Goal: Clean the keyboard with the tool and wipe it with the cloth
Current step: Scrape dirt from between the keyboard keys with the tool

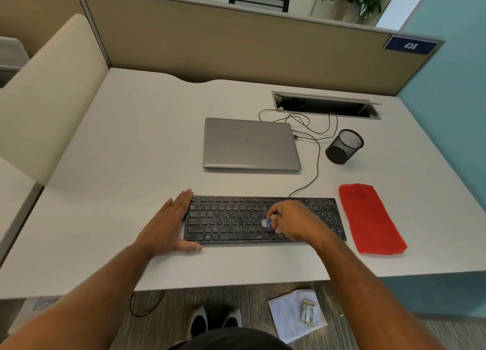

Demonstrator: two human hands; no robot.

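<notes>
- White desk (147, 139) in a beige-partitioned cubicle (236, 47); black keyboard (236, 222) at 6 o'clock.
- Left hand (168, 223), fingers straight, presses its left end.
- Right hand (294, 222) pinches a blue-white tool (267, 222) over the keys.
- Red cloth (370, 218) at 3 o'clock.
- Closed laptop (249, 144) at 12.

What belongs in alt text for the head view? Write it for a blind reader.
A person's right hand brushes a black full-size keyboard with a small blue-and-white cleaning tool while the flat left hand steadies its left end. A folded red cloth lies to the right; behind sit a closed silver laptop and black mesh pen cup.
</notes>
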